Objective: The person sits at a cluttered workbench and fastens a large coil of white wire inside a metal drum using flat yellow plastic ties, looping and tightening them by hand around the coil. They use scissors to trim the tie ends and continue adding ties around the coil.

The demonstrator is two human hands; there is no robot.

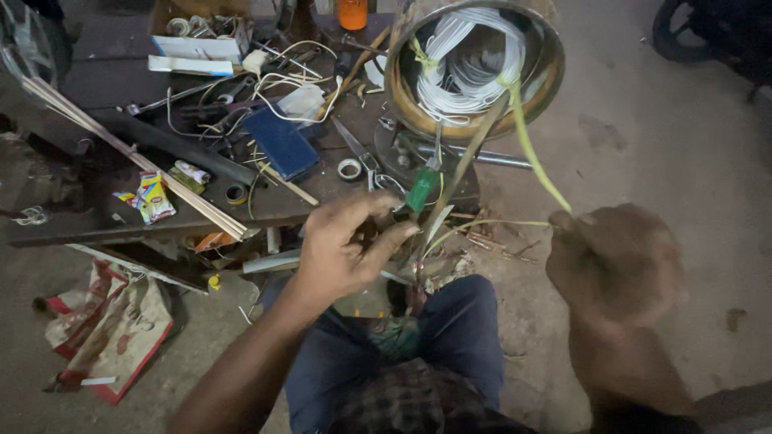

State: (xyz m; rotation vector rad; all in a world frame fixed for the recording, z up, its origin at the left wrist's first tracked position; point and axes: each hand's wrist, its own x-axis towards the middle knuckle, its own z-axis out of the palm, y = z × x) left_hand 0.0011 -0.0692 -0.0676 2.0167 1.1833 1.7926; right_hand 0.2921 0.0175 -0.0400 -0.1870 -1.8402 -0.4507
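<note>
A round metal motor housing stands ahead of me with white wire coils wound inside it. My left hand is closed on a screwdriver with a green handle, whose shaft points up toward the housing's lower rim. My right hand is clenched around a yellow-green sleeve or cord that runs up to the coils. A thin stick leans from the housing down toward my knees.
To the left a low dark board carries scissors, a blue flat box, tape rolls, loose white wires, thin wooden strips and small packets. A crumpled bag lies on the concrete floor. A dark wheel is at top right.
</note>
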